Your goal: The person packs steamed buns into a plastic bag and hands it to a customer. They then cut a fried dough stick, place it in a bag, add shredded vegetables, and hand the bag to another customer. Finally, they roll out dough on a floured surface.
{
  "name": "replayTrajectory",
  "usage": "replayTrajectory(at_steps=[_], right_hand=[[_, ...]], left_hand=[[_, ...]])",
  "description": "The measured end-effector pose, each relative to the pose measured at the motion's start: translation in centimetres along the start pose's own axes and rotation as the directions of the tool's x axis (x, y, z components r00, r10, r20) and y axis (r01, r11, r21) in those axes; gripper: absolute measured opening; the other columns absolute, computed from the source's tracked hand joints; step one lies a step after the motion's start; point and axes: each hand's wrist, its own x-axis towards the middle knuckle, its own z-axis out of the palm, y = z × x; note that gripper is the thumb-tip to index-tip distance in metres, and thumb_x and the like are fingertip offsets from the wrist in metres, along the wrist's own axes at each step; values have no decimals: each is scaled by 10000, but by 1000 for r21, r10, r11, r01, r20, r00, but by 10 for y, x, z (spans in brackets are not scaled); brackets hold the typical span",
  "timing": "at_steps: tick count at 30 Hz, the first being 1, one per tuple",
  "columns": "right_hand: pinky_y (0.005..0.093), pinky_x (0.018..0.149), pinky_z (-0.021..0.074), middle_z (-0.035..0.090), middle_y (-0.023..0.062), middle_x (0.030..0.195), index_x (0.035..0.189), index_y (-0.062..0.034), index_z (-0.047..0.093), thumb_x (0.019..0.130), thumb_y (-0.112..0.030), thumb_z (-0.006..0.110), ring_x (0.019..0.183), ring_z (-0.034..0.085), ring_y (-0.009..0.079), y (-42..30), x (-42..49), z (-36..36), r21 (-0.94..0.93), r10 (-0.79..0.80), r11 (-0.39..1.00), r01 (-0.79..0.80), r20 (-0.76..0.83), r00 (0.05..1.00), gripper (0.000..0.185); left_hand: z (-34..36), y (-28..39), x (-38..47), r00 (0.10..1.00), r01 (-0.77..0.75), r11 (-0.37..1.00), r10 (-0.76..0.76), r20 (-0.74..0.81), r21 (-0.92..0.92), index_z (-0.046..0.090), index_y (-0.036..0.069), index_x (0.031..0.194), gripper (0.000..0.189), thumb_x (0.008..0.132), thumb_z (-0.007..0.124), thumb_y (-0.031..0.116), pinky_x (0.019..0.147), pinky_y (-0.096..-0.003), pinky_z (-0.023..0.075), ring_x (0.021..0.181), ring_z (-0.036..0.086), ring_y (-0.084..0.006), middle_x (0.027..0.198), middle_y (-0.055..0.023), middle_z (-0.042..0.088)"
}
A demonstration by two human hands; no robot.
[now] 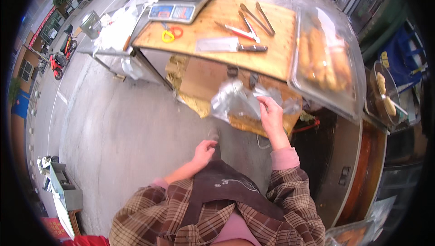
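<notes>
My right hand (272, 111) reaches to the low shelf under the wooden tabletop, thumb and fingers drawn together. Its fingertips are at a crumpled clear plastic bag (231, 99); blur hides whether they grip the film. Lower and to the left, my left hand (204, 152) hangs in front of the dark apron (224, 183), loosely curled with nothing in it. On the wooden tabletop (217, 30) lie a cleaver (221, 44) with a black handle, red-and-yellow-handled scissors (172, 34), a red-handled knife (238, 32) and metal tongs (258, 18).
A digital scale (181, 3) stands at the table's back left. Clear-covered fried dough sticks (319, 54) fill a tray on the right, beside a round pan (387, 93) holding dough pieces. White plastic bags (117, 28) lie on a side table. A red scooter (59, 62) stands in the street.
</notes>
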Motion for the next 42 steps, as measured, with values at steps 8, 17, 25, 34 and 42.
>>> replayTrajectory(at_steps=[8,17,25,34,42], right_hand=[[431,1051,373,540,242,1242,1166,30,575,705,107,538,1226,454,413,22,198,90,-609,-166,751,254,198,966,468],[438,702,472,559,148,867,927,-25,581,643,-20,645,822,566,346,-7,184,58,-398,90,915,72,375,923,291],[391,779,488,628,203,943,1083,12,543,799,-96,669,859,639,322,-7,173,24,-105,427,875,-473,-295,855,329],[441,918,444,580,251,1108,1181,54,506,824,-107,652,1047,565,399,64,230,25,-345,505,691,-635,-398,766,418],[560,1046,312,482,325,1216,1187,74,487,786,-31,573,1193,422,485,43,261,51,-636,-70,755,-162,-324,944,424]], left_hand=[[-81,2,134,984,-20,958,-33,-175,-288,642,7,1095,282,825,564,-4,795,-305,501,868,604,-178,1001,-97,641],[-148,85,206,978,-166,849,76,-194,-501,648,-12,1044,225,837,560,-32,757,-254,492,828,596,-114,924,-59,649],[-181,133,316,824,-454,889,395,-407,-57,618,-10,1048,262,795,550,-11,837,-328,464,922,569,-234,1064,-140,602],[-150,112,358,831,-391,907,421,-364,156,540,-17,1193,408,793,559,60,1106,-460,286,1316,371,-388,1345,-210,460],[-151,107,358,873,-351,927,376,-311,133,523,-32,1216,400,820,527,27,1111,-446,275,1321,370,-381,1372,-227,437]])
